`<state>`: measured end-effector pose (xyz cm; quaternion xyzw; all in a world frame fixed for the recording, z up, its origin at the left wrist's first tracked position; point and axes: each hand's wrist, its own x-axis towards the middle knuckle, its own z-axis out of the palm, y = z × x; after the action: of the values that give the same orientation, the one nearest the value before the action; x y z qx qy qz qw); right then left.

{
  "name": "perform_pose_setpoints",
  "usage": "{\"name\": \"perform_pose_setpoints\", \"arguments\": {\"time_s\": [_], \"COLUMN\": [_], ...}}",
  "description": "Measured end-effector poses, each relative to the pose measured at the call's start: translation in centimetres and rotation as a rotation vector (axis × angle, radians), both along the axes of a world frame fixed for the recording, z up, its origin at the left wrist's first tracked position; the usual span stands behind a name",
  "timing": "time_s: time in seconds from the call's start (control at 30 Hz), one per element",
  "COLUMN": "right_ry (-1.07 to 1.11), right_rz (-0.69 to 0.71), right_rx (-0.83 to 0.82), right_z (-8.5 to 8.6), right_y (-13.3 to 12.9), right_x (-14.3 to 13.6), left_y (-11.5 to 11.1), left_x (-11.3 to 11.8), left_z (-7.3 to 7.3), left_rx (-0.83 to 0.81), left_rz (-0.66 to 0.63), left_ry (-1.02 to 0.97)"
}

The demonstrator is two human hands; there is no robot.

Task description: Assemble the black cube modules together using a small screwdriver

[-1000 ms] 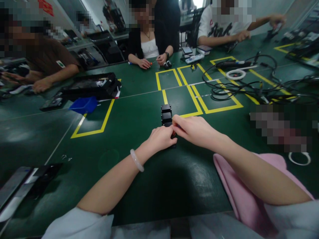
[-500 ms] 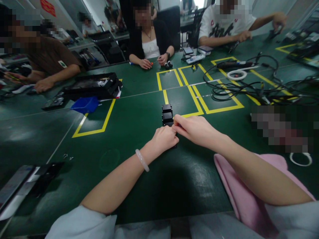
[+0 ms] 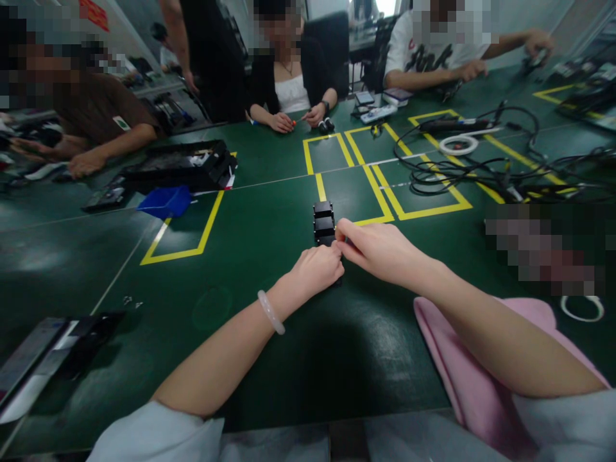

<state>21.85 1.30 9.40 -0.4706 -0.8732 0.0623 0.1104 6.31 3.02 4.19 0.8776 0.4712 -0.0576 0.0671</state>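
A row of black block-shaped parts (image 3: 324,223) lies on the green table in front of me, its near end covered by my fingers. My left hand (image 3: 318,269) is closed over that near end, a pale bangle around its wrist. From the right, my right hand (image 3: 373,247) meets it with thumb and fingers pinched at the side of the black parts. The fingertips of both hands almost touch. Whatever sits inside the right pinch is too small or too hidden to make out.
A blue tray (image 3: 164,203) and black cases (image 3: 192,160) stand at the left. Black cables (image 3: 443,170) and a white ring (image 3: 458,145) lie at the right. Pink cloth (image 3: 443,340) is under my right forearm. Small metal pieces (image 3: 128,300) lie at left. Co-workers sit across the table.
Both hands stay almost in place, with only slight finger movement at the black parts. In the background, a standing person in black has come into view at the upper left.
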Motion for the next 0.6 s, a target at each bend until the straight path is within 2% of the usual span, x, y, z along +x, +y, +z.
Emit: {"name": "perform_pose_setpoints", "arguments": {"time_s": [0.6], "right_ry": [0.05], "right_rz": [-0.013], "right_rx": [-0.005], "right_z": [0.3], "right_y": [0.1], "right_x": [0.5], "left_y": [-0.9], "left_x": [-1.6], "left_z": [0.5], "left_rx": [-0.018], "left_rz": [-0.046], "left_ry": [-0.103]}}
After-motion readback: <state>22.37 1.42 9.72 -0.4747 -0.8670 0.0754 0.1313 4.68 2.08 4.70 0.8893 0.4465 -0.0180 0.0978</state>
